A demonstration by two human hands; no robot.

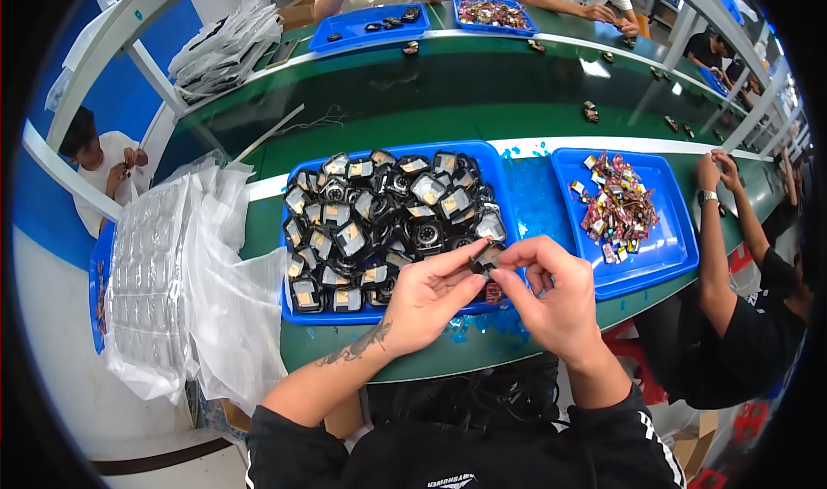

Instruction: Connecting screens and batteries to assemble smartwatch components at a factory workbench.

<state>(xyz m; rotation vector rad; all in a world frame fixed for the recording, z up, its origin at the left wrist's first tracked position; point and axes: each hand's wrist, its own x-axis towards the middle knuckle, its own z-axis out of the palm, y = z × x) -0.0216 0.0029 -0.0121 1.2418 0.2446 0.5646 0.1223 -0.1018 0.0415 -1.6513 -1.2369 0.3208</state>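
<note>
My left hand (431, 304) and my right hand (556, 298) meet in front of my chest, over the near right corner of a large blue tray. Between their fingertips they both pinch a small black casing (488, 258), squarish and shaped like a watch case. A small red part (493, 293) shows just below it; whether it is joined to the casing I cannot tell. Heaped in the tray (379, 319) are many similar black casings (428, 236), some with silvery and tan faces. The fingers partly hide the held casing.
Right of that tray, a second blue tray (672, 263) holds a pile of small red wired parts (616, 205). Clear plastic blister sheets (155, 274) stand on the left. Beyond runs a green conveyor (370, 93) with scattered parts. Co-workers sit across and at both sides.
</note>
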